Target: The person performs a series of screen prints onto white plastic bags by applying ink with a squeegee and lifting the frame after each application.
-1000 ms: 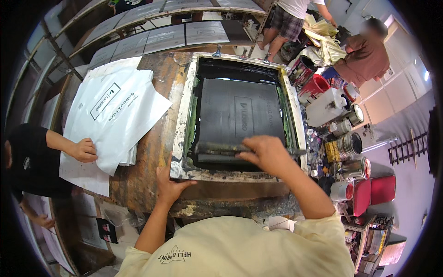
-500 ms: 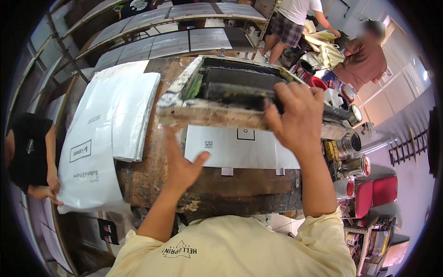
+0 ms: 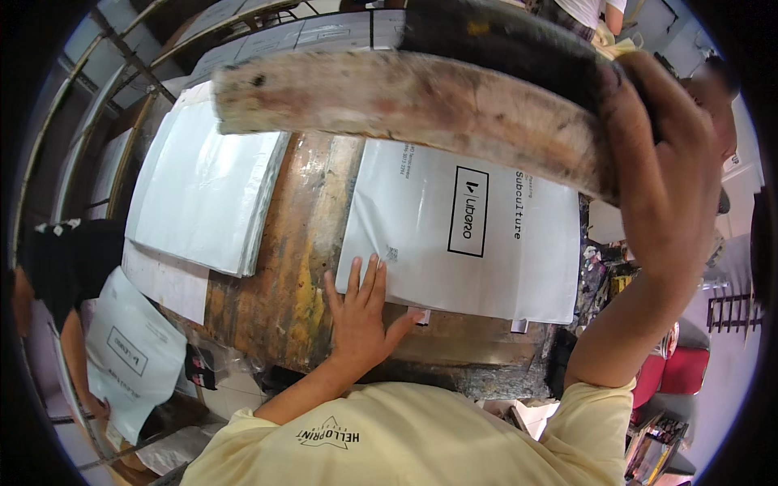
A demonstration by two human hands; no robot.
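A white plastic bag (image 3: 421,267) with a black boxed print lies flat on the stained worktable (image 3: 284,300) in front of me. My left hand (image 3: 361,324) rests on its near left corner, fingers spread, thumb by a small tab at the near edge. Above the far part of the bag, a screen printing frame (image 3: 405,101) is raised, its worn wooden side toward me. My right hand (image 3: 668,170) grips it at the right end, thumb on the near side. A dark bar (image 3: 502,49), perhaps the squeegee, shows behind the wood. The frame hides the bag's far edge.
Left of the bag lies a thick stack of white bags (image 3: 203,178). A co-worker at far left holds a printed bag (image 3: 134,348). Racks with white sheets (image 3: 296,36) stand beyond the table. Red chairs (image 3: 685,371) and a shelf (image 3: 660,445) are at right.
The frame has risen toward me in my right hand, uncovering the printed bag. My left hand has moved down onto the bag's corner. The co-worker has drawn a bag away from the stack.
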